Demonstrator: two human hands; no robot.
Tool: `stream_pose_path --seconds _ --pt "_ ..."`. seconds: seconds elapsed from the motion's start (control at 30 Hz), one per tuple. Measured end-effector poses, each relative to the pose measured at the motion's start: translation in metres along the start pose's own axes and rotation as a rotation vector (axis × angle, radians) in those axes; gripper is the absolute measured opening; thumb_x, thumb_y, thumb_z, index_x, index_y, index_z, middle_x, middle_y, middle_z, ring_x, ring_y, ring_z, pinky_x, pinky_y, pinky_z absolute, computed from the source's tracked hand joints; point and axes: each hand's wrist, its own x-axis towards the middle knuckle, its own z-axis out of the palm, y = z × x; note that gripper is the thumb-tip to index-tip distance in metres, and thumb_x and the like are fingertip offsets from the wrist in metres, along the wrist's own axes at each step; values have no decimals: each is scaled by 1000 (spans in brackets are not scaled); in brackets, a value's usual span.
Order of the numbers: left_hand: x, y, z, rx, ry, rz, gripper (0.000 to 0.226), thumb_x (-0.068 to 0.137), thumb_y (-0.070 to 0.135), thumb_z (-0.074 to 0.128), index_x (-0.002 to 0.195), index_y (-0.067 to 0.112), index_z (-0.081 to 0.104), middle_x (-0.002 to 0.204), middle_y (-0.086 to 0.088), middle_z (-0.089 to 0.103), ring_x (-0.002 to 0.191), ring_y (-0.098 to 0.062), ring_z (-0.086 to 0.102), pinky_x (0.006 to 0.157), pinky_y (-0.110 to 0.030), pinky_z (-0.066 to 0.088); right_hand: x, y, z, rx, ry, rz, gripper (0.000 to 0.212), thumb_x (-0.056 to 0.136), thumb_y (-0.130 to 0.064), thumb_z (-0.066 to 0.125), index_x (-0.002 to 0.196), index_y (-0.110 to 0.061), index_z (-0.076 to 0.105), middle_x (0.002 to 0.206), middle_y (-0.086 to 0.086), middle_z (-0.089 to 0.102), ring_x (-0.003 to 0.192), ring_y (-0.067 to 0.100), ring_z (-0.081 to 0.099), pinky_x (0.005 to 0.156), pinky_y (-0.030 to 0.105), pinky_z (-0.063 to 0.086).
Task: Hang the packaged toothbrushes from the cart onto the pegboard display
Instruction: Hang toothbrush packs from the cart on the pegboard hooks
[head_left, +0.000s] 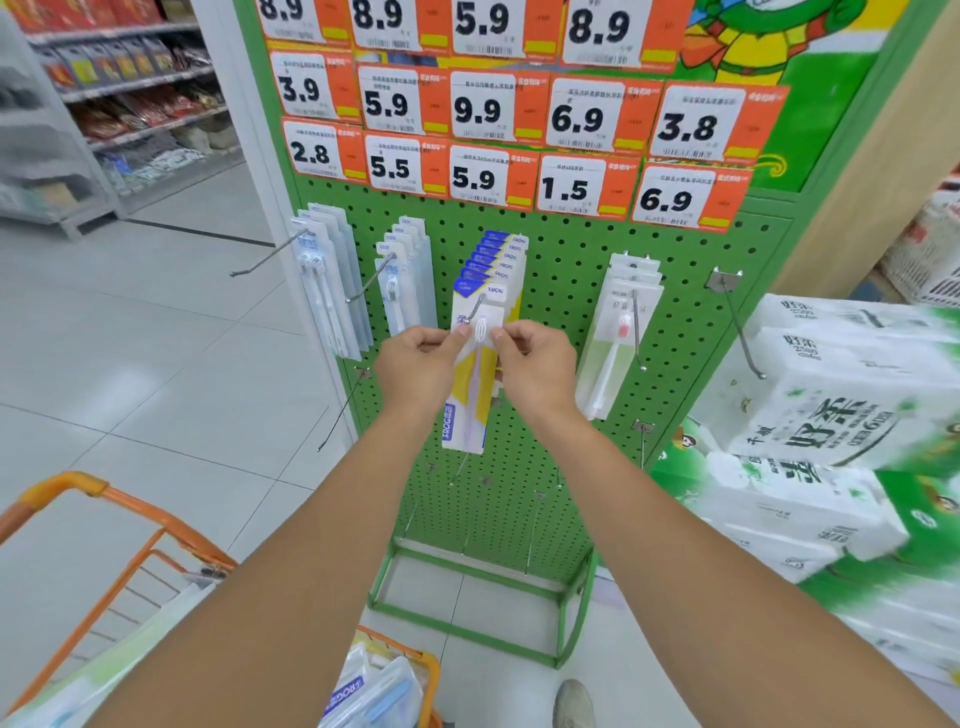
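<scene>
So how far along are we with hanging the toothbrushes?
Done: four hooks on the green pegboard carry packs, including the blue-topped FROG row. In hand: left hand and right hand pinch the front yellow-and-white FROG pack at its hook's tip. Left: packs remain in the orange cart; the right-hand hook is bare.

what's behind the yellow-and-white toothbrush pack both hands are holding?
Behind the yellow-and-white toothbrush pack, pinched by left hand and right hand, a row of matching blue-topped packs hangs on the same hook against the green pegboard. Their lower halves are covered.
</scene>
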Motion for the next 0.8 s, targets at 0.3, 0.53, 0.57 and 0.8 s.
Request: stream_pose_path --seconds 0.3,0.53,0.57,0.8 --pt "-53 -61 -70 108 -3 -18 11 93 37 69 93 25 68 85 10 70 82 -7 68 77 -22 52 -89 45 1 -113 -25 44 8 98 -24 61 102 -18 64 95 -8 66 85 2 61 77 17 50" --pt "-165 -198 -227 493 177 -296 7 86 19 77 84 15 71 67 12 63 57 0 57 60 -15 43 -203 134 96 -582 -1242 -8 66 81 -31 83 138 -13 55 134 6 58 123 22 54 99 23 41" --pt "-183 -212 -248 540 260 -358 9 86 21 77 86 14 71 67 11 62 59 -2 56 63 -19 45 -219 136 111 -623 -1323 -96 74 81 -33 83 144 -13 49 143 9 52 132 26 48 106 27 35" --pt "-272 -256 -306 503 658 -624 32 86 25 74 115 17 61 99 5 60 89 -16 58 76 -26 41 -267 142 196 -789 -1229 -356 65 90 -35 71 144 -13 43 142 11 46 133 35 41 103 45 44"
